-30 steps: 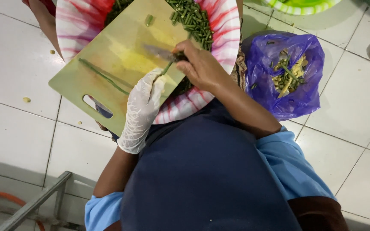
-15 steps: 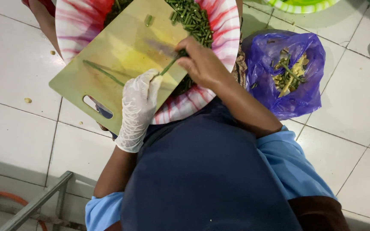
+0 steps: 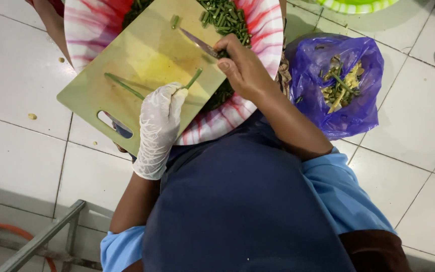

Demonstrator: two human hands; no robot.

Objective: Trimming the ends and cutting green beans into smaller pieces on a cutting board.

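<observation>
My left hand (image 3: 160,120), in a thin white glove, pinches a short green bean stalk (image 3: 193,79) against a pale green cutting board (image 3: 142,55). My right hand (image 3: 242,65), bare, grips a small knife (image 3: 199,43) whose blade lies flat over the board, above the stalk. The board rests across a large pink and white basin (image 3: 237,108) holding many chopped green bean pieces (image 3: 225,17). A long uncut bean (image 3: 123,85) lies on the board to the left. One cut piece (image 3: 175,21) sits near the board's far edge.
A purple plastic bag (image 3: 338,85) of vegetable trimmings sits on the white tiled floor at the right. A green basin rim (image 3: 358,5) shows at the top. Another person's arm (image 3: 51,20) is at the top left. A metal frame (image 3: 41,236) and orange hose lie lower left.
The knife has lifted off the stalk and swung up and left over the board. The gloved hand has stayed on the stalk, which now shows shorter.
</observation>
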